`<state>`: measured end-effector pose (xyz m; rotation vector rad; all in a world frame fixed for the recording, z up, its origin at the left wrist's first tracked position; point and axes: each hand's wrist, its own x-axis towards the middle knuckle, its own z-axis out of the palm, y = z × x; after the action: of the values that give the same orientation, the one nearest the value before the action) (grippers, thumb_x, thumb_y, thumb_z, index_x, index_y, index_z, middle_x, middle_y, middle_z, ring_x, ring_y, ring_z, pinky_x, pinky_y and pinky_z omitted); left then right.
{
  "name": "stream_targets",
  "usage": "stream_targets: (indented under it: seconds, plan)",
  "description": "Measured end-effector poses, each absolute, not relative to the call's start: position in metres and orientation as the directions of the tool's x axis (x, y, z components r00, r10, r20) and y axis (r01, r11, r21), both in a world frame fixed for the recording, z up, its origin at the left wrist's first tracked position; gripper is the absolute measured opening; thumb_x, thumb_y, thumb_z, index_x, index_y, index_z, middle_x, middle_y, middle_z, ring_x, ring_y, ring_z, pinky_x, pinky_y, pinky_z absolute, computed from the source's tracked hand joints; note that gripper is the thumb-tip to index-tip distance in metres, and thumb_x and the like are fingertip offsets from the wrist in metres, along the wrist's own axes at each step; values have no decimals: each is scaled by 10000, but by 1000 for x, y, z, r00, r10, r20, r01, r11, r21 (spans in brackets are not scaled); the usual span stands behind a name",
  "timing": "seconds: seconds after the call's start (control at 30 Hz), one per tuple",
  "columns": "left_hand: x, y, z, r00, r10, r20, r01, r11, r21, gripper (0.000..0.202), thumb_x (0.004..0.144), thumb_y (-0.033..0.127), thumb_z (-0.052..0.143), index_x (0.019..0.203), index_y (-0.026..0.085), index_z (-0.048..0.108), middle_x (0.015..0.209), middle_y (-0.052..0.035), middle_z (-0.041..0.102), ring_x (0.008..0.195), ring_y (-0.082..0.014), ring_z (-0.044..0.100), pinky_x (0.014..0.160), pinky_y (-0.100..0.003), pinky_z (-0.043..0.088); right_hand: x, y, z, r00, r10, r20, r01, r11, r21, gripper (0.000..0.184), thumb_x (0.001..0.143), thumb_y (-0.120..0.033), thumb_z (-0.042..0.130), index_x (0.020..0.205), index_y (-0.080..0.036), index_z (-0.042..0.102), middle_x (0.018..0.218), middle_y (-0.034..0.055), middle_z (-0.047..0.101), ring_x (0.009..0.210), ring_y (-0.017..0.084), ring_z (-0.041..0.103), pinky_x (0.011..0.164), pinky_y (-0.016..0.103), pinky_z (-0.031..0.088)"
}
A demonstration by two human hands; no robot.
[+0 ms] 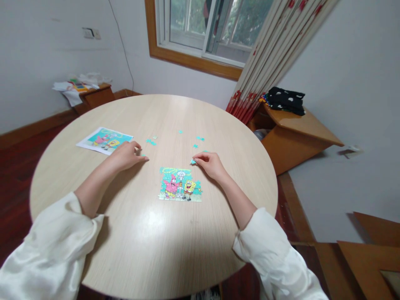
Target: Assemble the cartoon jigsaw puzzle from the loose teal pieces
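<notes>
A partly joined jigsaw puzzle (179, 184) of cartoon figures lies flat on the round table, its upper right part uneven. Just above that corner, my right hand (211, 164) pinches a small teal puzzle piece (193, 162) between thumb and fingertips. My left hand (123, 156) rests low over the table to the left, thumb and fingers apart. A bit of teal shows by its thumb, and I cannot tell whether the hand touches it. Behind that hand lies a printed picture (100, 139) of the same scene, its near right corner partly covered.
Loose teal pieces (151, 142) are scattered beyond the puzzle, with more pieces (200, 138) farther right. The pale round table (125, 250) stands before a window and curtain (259, 54). Dark cloth (286, 100) lies on a wooden cabinet (300, 133) at right.
</notes>
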<state>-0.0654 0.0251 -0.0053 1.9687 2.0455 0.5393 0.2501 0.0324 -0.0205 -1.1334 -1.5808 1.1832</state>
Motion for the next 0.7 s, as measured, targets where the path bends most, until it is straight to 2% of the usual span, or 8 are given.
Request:
stream_targets:
  seconds: [0.13,0.27,0.4,0.5,0.6,0.7]
  plan:
    - [-61,27,-12,-16,995,96,876,-32,482,231,609,347,755,703,222,585,684,-53,606,664,-245,588,643,-368,463,250,32,-23,-273,946,178,366,273,-889,108,706,-297,673,707,-194,706,751,37,715,713,162,634,729,331,500]
    - [-58,26,-7,-4,999,50,859,-22,512,211,605,321,737,631,231,548,610,-22,580,600,-214,557,588,-332,431,249,31,-22,-269,937,221,499,332,-800,52,702,-212,659,712,-195,707,732,25,693,683,148,600,698,307,483]
    - [-54,23,2,-47,999,-15,861,48,506,244,603,314,734,602,229,506,600,-13,555,601,-209,543,587,-330,403,248,28,-19,-233,930,283,552,366,-749,78,698,-186,678,768,-182,710,773,39,669,687,141,579,706,306,478]
    - [-49,20,7,-77,997,3,839,63,541,249,612,280,723,597,229,480,597,-6,548,587,-194,528,578,-322,378,247,26,-13,-201,915,350,546,401,-735,111,747,-199,644,835,-191,712,830,50,670,708,141,582,729,314,481]
    - [-38,13,16,-59,997,40,719,14,695,223,660,261,686,602,223,473,558,15,533,554,-159,510,569,-302,381,245,22,-7,-166,919,358,479,392,-786,133,799,-223,596,856,-192,712,879,62,686,763,150,602,737,316,485]
    - [-14,0,27,-18,1000,23,436,-13,900,162,715,260,659,637,211,526,561,10,573,559,-146,544,594,-304,438,237,14,0,-229,931,284,321,348,-881,142,816,-255,592,859,-199,715,916,59,703,799,148,620,743,315,494]
